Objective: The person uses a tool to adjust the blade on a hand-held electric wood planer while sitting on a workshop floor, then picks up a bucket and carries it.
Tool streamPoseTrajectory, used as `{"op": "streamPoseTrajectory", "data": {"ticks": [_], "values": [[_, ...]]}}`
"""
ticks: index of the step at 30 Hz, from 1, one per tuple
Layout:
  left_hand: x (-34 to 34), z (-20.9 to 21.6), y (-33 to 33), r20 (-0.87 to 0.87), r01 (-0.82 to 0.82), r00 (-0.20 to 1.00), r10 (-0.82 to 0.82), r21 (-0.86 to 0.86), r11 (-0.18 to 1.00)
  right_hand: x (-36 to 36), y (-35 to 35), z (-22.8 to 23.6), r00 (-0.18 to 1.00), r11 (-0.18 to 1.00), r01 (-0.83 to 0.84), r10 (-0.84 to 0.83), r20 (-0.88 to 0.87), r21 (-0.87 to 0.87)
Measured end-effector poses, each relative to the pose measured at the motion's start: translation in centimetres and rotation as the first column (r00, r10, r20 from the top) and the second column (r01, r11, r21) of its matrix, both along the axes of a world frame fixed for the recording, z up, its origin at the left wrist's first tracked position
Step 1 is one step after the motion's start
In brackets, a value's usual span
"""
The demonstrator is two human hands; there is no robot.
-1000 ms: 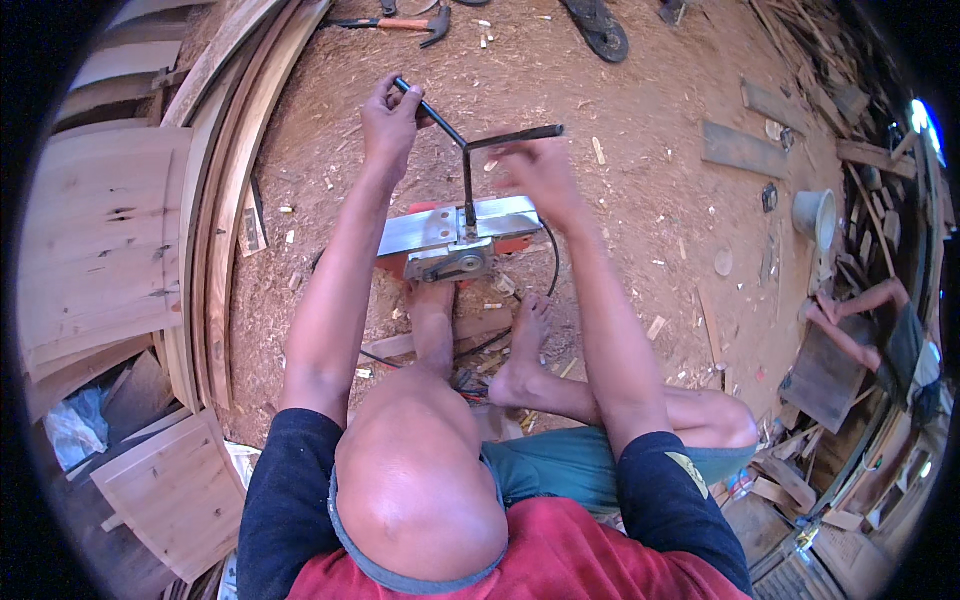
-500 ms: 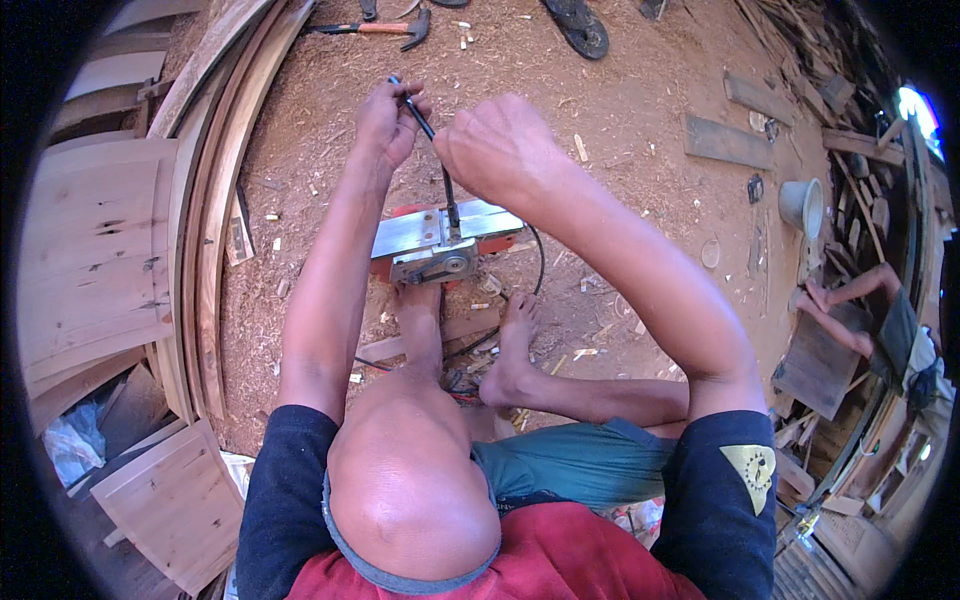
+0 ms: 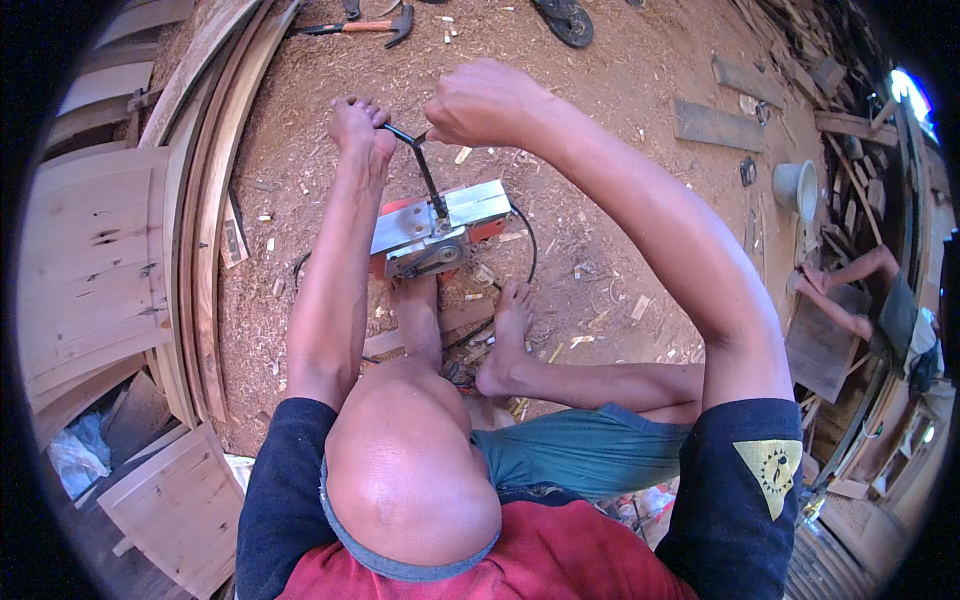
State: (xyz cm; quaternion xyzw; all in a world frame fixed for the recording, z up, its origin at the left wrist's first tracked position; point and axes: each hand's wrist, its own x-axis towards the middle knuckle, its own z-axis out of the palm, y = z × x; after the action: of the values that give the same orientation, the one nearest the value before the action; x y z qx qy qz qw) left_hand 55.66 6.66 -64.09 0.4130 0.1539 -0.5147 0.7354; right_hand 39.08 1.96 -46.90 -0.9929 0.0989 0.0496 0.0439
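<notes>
An electric hand planer (image 3: 412,228), orange with a bare metal sole, lies upside down beyond my feet. A black T-handled wrench (image 3: 430,180) stands on it, the tip of its stem down at the middle of the sole. My left hand (image 3: 360,125) is closed round the left end of the wrench's crossbar. At the right end my right hand (image 3: 488,105) is closed in a fist, its fingertips partly hidden, the bar's end meeting them. The stem leans slightly left.
A black cord (image 3: 532,250) curves from the planer past my foot (image 3: 515,310). A hammer (image 3: 395,27) and a sandal (image 3: 568,22) lie far off. Long boards (image 3: 215,200) line the left side. A bucket (image 3: 795,188) stands right, near another person's hands (image 3: 815,278). Shavings cover the ground.
The wrench's crossbar has turned: my left hand has swung nearer and to the left, while my right hand has moved a little farther away. The planer has tilted slightly.
</notes>
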Motion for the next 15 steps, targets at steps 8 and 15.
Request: {"op": "streamPoseTrajectory", "data": {"ticks": [8, 15], "values": [[0.2, 0.2, 1.5, 0.163, -0.132, 0.978, 0.130, 0.000, 0.991, -0.4, -1.0, -0.2, 0.991, 0.991, -0.134, 0.134, -0.020, 0.002], [-0.8, 4.2, 6.1, 0.337, -0.386, 0.863, 0.377, -0.042, 0.922, -0.2, -4.2, -2.2, 0.965, 0.969, -0.245, 0.245, -0.095, 0.016]]}}
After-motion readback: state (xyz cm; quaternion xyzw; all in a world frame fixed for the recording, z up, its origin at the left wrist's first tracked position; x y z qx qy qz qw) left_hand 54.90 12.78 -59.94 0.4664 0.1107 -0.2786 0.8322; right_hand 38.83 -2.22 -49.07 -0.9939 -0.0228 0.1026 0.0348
